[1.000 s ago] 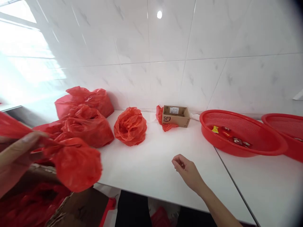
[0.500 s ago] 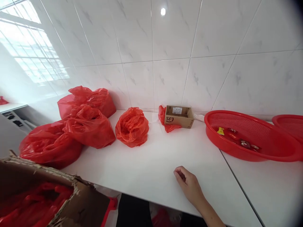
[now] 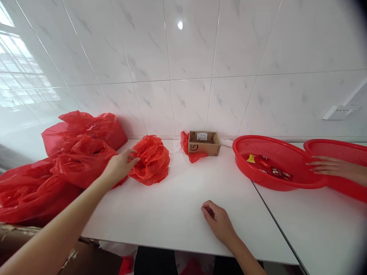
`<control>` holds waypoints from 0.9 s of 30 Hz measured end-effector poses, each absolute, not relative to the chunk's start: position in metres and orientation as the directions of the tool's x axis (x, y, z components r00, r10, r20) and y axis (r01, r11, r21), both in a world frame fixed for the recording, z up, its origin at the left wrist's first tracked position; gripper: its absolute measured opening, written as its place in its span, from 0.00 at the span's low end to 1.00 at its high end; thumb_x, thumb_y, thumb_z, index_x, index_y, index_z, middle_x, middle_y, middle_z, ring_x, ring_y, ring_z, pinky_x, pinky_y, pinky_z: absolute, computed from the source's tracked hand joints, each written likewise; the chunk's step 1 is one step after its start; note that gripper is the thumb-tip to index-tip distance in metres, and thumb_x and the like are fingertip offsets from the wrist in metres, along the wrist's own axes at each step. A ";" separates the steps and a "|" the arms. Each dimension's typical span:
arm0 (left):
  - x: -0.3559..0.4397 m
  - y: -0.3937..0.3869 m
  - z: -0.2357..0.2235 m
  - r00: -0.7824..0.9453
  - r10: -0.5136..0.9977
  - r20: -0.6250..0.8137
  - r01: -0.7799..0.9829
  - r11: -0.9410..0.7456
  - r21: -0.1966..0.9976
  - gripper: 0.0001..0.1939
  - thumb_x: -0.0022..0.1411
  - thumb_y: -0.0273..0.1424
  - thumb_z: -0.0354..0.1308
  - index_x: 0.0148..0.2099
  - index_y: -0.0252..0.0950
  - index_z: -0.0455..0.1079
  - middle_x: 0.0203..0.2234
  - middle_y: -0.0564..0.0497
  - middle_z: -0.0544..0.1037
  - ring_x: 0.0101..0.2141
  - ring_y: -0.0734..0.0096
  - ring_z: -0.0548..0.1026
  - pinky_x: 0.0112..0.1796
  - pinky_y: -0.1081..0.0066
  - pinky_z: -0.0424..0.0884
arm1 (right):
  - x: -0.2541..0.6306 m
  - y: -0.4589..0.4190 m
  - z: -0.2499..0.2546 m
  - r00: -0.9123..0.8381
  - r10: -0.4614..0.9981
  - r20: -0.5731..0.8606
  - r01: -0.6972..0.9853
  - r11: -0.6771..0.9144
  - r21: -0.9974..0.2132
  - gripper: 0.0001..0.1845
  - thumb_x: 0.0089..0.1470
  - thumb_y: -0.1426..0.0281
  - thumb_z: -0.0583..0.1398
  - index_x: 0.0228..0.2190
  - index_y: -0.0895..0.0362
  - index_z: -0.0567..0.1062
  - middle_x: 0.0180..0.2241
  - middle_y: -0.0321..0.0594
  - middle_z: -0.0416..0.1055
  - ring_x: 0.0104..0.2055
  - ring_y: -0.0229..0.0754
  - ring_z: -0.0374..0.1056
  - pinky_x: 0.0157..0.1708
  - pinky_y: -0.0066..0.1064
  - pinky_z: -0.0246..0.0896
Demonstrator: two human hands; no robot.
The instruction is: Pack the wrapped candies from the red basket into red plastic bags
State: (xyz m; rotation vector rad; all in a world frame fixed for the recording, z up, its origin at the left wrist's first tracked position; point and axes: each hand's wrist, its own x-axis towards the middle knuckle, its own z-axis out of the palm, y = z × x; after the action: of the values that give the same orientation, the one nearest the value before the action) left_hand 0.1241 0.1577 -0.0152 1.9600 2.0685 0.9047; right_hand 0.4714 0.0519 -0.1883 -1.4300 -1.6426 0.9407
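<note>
My left hand (image 3: 122, 164) reaches over the table with its fingers apart and nothing held. Its fingertips are at the left side of a crumpled red plastic bag (image 3: 151, 162); whether they touch it I cannot tell. Behind and below that arm lie several bulging red plastic bags (image 3: 86, 160). My right hand (image 3: 219, 221) rests near the front of the white table (image 3: 172, 210), fingers curled in against the thumb, with nothing visible in them.
A small cardboard box (image 3: 204, 147) stands by the wall on red plastic. On the right, a red basket (image 3: 309, 186) holds a few small wrapped packets (image 3: 275, 172). Another person's hand (image 3: 335, 168) is at a second red basket (image 3: 352, 151). A large cardboard box (image 3: 94, 256) sits lower left.
The tied red bag held in my left hand is gone from view. That hand has come back empty, beside the crumpled bag. Another person's hand has appeared on the right. My right hand stays curled.
</note>
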 end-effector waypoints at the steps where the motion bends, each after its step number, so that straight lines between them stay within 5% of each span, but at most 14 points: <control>1: 0.138 0.177 -0.024 -0.141 0.951 0.277 0.870 -0.014 0.492 0.18 0.54 0.43 0.64 0.42 0.37 0.73 0.38 0.44 0.79 0.37 0.57 0.75 0.40 0.60 0.69 | 0.472 0.051 -0.188 -0.095 0.993 0.076 0.441 0.110 -0.891 0.16 0.60 0.56 0.50 0.30 0.53 0.68 0.25 0.36 0.63 0.27 0.41 0.57 0.27 0.32 0.54; 7: 0.162 0.230 -0.024 -0.192 0.938 0.287 0.892 0.045 0.449 0.14 0.63 0.39 0.58 0.45 0.33 0.71 0.39 0.47 0.76 0.39 0.64 0.75 0.42 0.58 0.72 | 0.472 0.048 -0.185 -0.092 0.990 0.103 0.416 0.133 -0.900 0.12 0.61 0.61 0.50 0.28 0.53 0.66 0.25 0.34 0.62 0.27 0.39 0.55 0.28 0.31 0.53; 13: 0.152 0.220 0.028 -0.274 0.750 0.602 0.858 -0.092 0.506 0.24 0.64 0.47 0.52 0.50 0.31 0.66 0.52 0.41 0.68 0.53 0.50 0.65 0.53 0.46 0.58 | 0.472 0.051 -0.187 -0.090 0.991 0.094 0.429 0.124 -0.895 0.11 0.60 0.63 0.51 0.29 0.53 0.67 0.24 0.33 0.63 0.26 0.39 0.56 0.27 0.30 0.52; 16: 0.149 0.212 0.028 -0.325 0.733 0.597 0.792 -0.134 0.596 0.24 0.55 0.48 0.62 0.41 0.31 0.68 0.39 0.47 0.71 0.46 0.52 0.69 0.51 0.47 0.61 | 0.472 0.052 -0.187 -0.092 0.991 0.100 0.424 0.129 -0.897 0.11 0.60 0.63 0.51 0.29 0.53 0.68 0.24 0.33 0.63 0.26 0.39 0.56 0.27 0.30 0.53; 19: 0.142 0.206 0.024 -0.444 0.669 0.596 0.682 -0.180 0.709 0.21 0.51 0.45 0.67 0.35 0.34 0.64 0.27 0.56 0.66 0.39 0.60 0.70 0.52 0.49 0.61 | 0.472 0.051 -0.187 -0.089 0.991 0.095 0.423 0.124 -0.897 0.11 0.60 0.63 0.51 0.29 0.53 0.68 0.24 0.33 0.63 0.26 0.39 0.56 0.26 0.30 0.53; 24: 0.144 0.198 0.035 -0.718 0.409 0.563 0.386 -0.439 0.812 0.11 0.67 0.37 0.50 0.36 0.39 0.52 0.37 0.55 0.64 0.44 0.73 0.66 0.54 0.67 0.61 | 0.473 0.052 -0.190 -0.083 0.991 0.108 0.430 0.134 -0.893 0.11 0.60 0.62 0.52 0.29 0.53 0.68 0.24 0.34 0.63 0.26 0.39 0.56 0.27 0.31 0.53; 27: 0.168 0.182 0.030 -0.703 0.557 0.442 0.097 -0.541 0.836 0.09 0.69 0.36 0.45 0.37 0.40 0.51 0.40 0.54 0.68 0.42 0.76 0.70 0.47 0.70 0.68 | 0.473 0.055 -0.187 -0.070 0.995 0.066 0.337 0.086 -0.937 0.13 0.60 0.60 0.52 0.28 0.54 0.68 0.24 0.34 0.62 0.27 0.39 0.58 0.28 0.32 0.56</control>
State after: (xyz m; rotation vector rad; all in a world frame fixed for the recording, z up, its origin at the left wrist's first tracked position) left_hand 0.1684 0.1824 0.0299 1.0307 1.3183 2.3117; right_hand 0.4730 0.0554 -0.1867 -1.3708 -1.5404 1.0087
